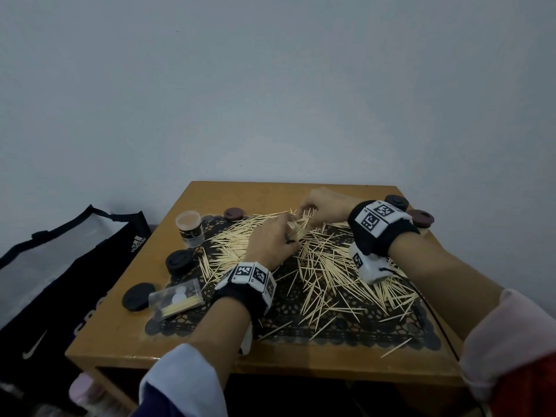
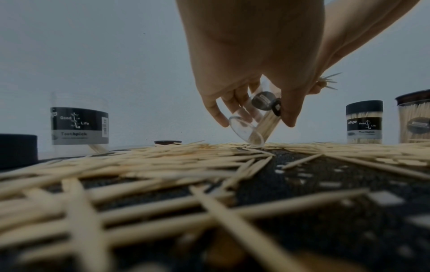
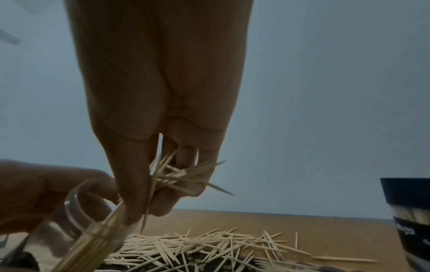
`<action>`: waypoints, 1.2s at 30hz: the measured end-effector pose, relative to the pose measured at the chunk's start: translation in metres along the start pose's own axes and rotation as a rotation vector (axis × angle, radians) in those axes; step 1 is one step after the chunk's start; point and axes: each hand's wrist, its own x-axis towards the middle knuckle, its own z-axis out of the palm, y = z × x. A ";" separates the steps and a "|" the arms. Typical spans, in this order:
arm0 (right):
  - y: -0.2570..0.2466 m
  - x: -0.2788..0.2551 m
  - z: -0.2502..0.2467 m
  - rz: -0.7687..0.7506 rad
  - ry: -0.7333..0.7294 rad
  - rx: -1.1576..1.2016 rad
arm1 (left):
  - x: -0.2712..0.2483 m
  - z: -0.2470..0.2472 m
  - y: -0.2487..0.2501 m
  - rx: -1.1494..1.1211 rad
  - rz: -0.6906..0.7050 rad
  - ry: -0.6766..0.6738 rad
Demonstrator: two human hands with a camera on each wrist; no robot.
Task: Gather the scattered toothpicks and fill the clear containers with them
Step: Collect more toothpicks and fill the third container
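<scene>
Loose pale wooden toothpicks (image 1: 328, 275) are still littering our counter (image 1: 264, 194); our left hand (image 1: 270, 239) is gripping a tilted clear plastic container (image 2: 253, 127) while our right hand (image 3: 163, 176) is pinching a bundle in. Two capped jars (image 2: 364, 125) look full; plenty is remaining.

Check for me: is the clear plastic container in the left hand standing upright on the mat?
No, the clear plastic container is tilted in the left hand, only its lower edge near the pale wooden toothpicks.
</scene>
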 end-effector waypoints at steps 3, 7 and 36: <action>0.000 0.000 -0.003 0.009 -0.031 0.041 | -0.001 0.000 0.000 0.003 -0.005 -0.005; 0.004 -0.002 -0.005 0.026 -0.013 0.122 | -0.001 0.000 -0.001 0.002 -0.014 -0.001; 0.013 -0.002 -0.010 0.020 0.197 0.394 | -0.001 -0.002 0.002 -0.044 -0.027 -0.045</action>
